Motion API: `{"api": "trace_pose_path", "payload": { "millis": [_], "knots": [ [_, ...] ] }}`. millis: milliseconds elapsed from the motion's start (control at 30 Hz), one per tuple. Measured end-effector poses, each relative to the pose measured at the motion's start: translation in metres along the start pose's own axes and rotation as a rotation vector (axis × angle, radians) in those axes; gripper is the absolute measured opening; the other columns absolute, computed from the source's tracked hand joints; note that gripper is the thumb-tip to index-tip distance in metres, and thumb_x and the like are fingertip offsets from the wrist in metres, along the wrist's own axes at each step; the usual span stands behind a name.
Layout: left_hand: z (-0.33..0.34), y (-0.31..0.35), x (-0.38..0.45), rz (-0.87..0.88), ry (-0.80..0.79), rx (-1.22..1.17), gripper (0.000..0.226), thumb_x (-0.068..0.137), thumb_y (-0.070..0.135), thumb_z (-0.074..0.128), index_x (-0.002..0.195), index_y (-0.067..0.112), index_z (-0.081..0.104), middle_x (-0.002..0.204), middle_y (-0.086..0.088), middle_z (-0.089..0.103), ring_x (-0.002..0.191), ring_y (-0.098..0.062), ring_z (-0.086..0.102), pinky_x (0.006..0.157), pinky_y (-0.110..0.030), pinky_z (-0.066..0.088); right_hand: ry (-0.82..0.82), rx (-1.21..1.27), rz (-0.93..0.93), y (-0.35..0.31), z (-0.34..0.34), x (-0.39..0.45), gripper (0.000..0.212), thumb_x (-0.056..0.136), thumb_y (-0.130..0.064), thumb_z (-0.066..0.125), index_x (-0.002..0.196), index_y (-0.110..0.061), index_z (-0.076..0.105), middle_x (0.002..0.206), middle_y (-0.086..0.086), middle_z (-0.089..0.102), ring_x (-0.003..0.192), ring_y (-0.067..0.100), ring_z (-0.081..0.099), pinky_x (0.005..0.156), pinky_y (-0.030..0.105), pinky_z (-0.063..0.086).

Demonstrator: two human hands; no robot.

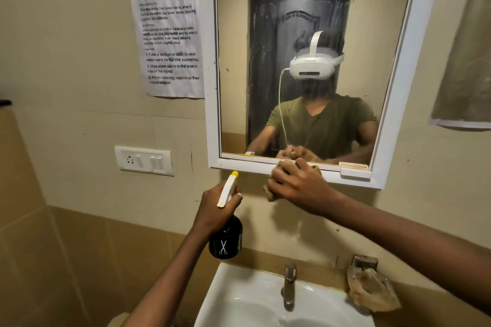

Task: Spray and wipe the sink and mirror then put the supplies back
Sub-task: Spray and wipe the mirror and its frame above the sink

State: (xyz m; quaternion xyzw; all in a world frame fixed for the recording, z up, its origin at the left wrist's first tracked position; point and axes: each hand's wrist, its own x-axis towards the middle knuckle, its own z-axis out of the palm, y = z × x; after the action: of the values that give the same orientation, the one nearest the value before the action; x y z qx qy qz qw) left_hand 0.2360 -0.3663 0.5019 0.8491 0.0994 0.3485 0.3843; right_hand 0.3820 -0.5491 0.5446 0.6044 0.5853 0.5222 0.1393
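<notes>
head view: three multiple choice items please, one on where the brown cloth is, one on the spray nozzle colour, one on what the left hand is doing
1. Where is the crumpled brown cloth?
A. in the white ceramic sink
B. against the bottom of the white mirror frame
C. on the switch plate

2. What colour is the nozzle tip of the black spray bottle?
A. yellow
B. red
C. blue

3. The left hand:
A. hangs empty
B. turns the tap
C. grips the bottle

Answers: 1 B, the right hand presses it to the white mirror frame. 2 A, the tip is yellow. 3 C, fingers wrap the bottle's neck.
</notes>
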Motion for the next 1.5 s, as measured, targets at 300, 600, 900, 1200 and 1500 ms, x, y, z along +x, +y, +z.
{"api": "trace_pose_path", "payload": {
  "millis": [300,600,900,1200,1500],
  "knots": [
    [-0.034,-0.014,0.01,0.0,0.015,0.038,0.018,0.077,0.03,0.057,0.079,0.012,0.06,0.072,-0.007,0.066,0.068,-0.024,0.06,0.063,-0.038,0.046,0.078,0.02,-0.005,-0.04,0.028,0.087,0.016,0.092,-0.014,0.046,0.095,-0.015,0.062,0.093,0.01,0.063,0.081,0.028,0.06,0.064,0.039,0.045],
    [-0.044,-0.021,0.002,-0.1,-0.051,-0.065,0.021,0.071,0.029,0.057,0.074,0.009,0.062,0.072,-0.013,0.066,0.067,-0.028,0.062,0.058,-0.037,0.049,0.044,-0.025,-0.034,-0.014,0.014,0.028,0.016,0.098,-0.022,0.046,0.102,-0.017,0.061,0.103,0.011,0.064,0.093,0.029,0.061,0.069,0.04,0.045],
    [-0.058,-0.04,0.004,-0.068,0.007,0.012,0.012,0.074,0.026,0.058,0.073,0.015,0.062,0.07,-0.007,0.066,0.066,-0.024,0.06,0.063,-0.042,0.049,0.082,0.049,0.094,-0.052,0.033,0.101,0.009,0.086,-0.021,0.063,0.093,-0.016,0.063,0.092,0.009,0.062,0.082,0.029,0.059,0.063,0.039,0.045],
    [-0.049,-0.026,0.016,-0.054,-0.023,-0.011,0.019,0.074,0.025,0.055,0.071,0.008,0.062,0.065,-0.007,0.068,0.06,-0.02,0.063,0.064,-0.04,0.051,0.156,-0.005,0.025,-0.038,0.035,0.06,0.013,0.091,-0.017,0.058,0.104,-0.013,0.06,0.102,0.013,0.063,0.095,0.031,0.058,0.07,0.043,0.048],
    [-0.059,-0.034,0.024,-0.077,0.003,-0.024,0.011,0.072,0.025,0.058,0.07,0.015,0.062,0.07,-0.006,0.067,0.06,-0.016,0.06,0.058,-0.029,0.046,0.175,0.035,0.091,-0.048,0.04,0.084,0.014,0.089,-0.01,0.052,0.099,-0.012,0.062,0.095,0.012,0.062,0.086,0.029,0.058,0.066,0.042,0.048]
  ]
}}
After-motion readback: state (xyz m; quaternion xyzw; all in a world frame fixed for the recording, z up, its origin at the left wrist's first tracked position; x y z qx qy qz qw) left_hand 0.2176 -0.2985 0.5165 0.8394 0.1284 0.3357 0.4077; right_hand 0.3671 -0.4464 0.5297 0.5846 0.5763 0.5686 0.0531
